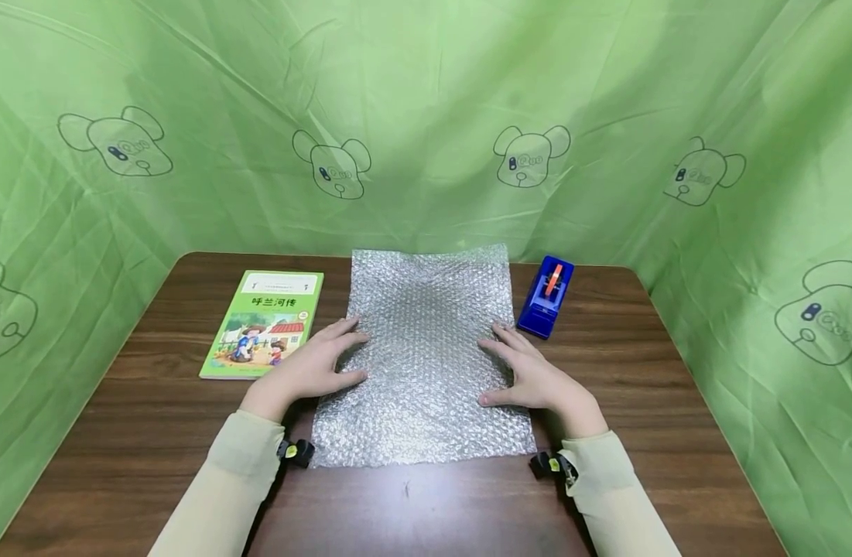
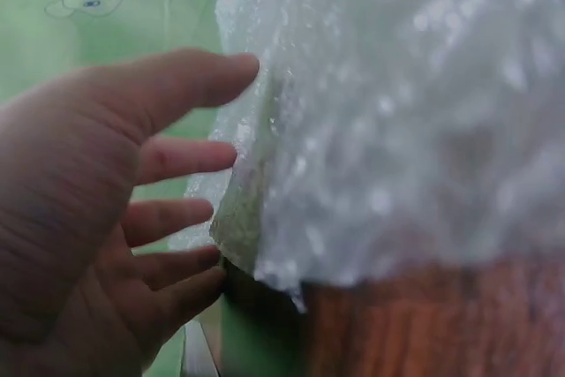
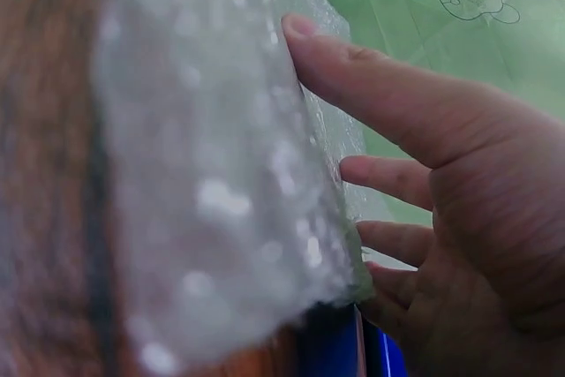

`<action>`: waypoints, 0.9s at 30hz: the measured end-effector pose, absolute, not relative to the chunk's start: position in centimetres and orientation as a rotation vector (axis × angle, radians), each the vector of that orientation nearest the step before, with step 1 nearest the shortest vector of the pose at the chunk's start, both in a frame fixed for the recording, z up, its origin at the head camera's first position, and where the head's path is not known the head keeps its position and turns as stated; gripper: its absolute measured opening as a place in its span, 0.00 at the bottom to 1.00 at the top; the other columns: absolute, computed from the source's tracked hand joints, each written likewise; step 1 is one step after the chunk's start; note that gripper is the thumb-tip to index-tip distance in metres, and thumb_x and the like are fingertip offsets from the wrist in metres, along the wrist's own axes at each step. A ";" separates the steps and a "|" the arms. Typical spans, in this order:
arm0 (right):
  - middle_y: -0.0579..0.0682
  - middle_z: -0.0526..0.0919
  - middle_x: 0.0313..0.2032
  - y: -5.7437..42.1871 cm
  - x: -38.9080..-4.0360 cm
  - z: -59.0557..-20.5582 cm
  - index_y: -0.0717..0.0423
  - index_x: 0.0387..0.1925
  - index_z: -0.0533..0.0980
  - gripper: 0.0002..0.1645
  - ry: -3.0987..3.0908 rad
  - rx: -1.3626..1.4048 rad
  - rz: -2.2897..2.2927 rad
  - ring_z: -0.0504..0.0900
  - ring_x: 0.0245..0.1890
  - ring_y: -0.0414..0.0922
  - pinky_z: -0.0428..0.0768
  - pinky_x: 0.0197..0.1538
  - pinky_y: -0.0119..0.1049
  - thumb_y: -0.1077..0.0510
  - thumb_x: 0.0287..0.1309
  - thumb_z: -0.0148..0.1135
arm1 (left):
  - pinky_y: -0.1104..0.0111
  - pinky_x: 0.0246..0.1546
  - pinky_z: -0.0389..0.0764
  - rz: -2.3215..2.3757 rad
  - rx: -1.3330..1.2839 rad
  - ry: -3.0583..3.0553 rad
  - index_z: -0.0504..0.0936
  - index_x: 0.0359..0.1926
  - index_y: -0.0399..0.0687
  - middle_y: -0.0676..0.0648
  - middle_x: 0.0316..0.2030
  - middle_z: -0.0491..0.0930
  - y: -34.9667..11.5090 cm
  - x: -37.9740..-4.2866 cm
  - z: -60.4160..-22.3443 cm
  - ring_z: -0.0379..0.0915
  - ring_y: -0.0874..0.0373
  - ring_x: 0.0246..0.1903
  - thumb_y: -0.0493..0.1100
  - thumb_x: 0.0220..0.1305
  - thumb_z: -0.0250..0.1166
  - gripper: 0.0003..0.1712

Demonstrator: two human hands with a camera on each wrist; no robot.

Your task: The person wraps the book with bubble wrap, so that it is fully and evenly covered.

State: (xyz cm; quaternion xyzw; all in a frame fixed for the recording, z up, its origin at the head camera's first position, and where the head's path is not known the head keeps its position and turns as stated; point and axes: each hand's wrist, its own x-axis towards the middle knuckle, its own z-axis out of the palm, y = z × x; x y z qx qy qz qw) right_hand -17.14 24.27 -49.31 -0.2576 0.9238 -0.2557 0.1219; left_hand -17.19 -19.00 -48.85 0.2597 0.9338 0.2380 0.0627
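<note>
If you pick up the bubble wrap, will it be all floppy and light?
The bubble wrap would probably flop, since its far edge looks wavy. It's likely light, being a thin, bubbly sheet. It might slide easily: the table looks smooth.

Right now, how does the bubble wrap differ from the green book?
The bubble wrap is silvery and bumpy; the book has a green cover. The bubble wrap is clearly larger than the book. The book shows lettering and a picture; the bubble wrap looks plain. Both lie on the table.
</note>
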 end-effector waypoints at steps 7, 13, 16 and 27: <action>0.62 0.51 0.87 23.9 -17.0 -49.0 0.50 0.83 0.66 0.64 2.712 -0.754 -0.736 0.43 0.86 0.69 0.51 0.79 0.77 0.31 0.54 0.83 | 0.34 0.74 0.68 0.768 0.724 2.841 0.77 0.75 0.39 0.28 0.81 0.60 -18.9 -17.3 -48.4 0.60 0.26 0.77 0.52 0.70 0.76 0.39; 0.64 0.51 0.86 23.4 -16.9 -48.9 0.51 0.83 0.66 0.63 2.732 -0.763 -0.705 0.45 0.85 0.70 0.50 0.80 0.76 0.31 0.55 0.82 | 0.35 0.76 0.66 0.825 0.733 2.855 0.80 0.72 0.38 0.29 0.81 0.62 -18.8 -17.4 -48.4 0.61 0.29 0.78 0.50 0.69 0.77 0.36; 0.65 0.51 0.86 22.9 -16.8 -48.7 0.53 0.83 0.66 0.63 2.750 -0.774 -0.688 0.45 0.85 0.71 0.50 0.80 0.76 0.31 0.55 0.82 | 0.36 0.76 0.65 0.844 0.734 2.861 0.81 0.71 0.37 0.29 0.81 0.62 -18.8 -17.4 -48.3 0.61 0.29 0.78 0.49 0.67 0.78 0.36; 0.70 0.56 0.83 21.2 -15.9 -48.8 0.56 0.82 0.67 0.62 2.839 -0.802 -0.617 0.51 0.83 0.72 0.56 0.80 0.74 0.30 0.57 0.80 | 0.35 0.75 0.66 0.821 0.719 2.892 0.79 0.71 0.33 0.27 0.80 0.61 -19.0 -17.2 -47.6 0.62 0.27 0.77 0.40 0.68 0.77 0.34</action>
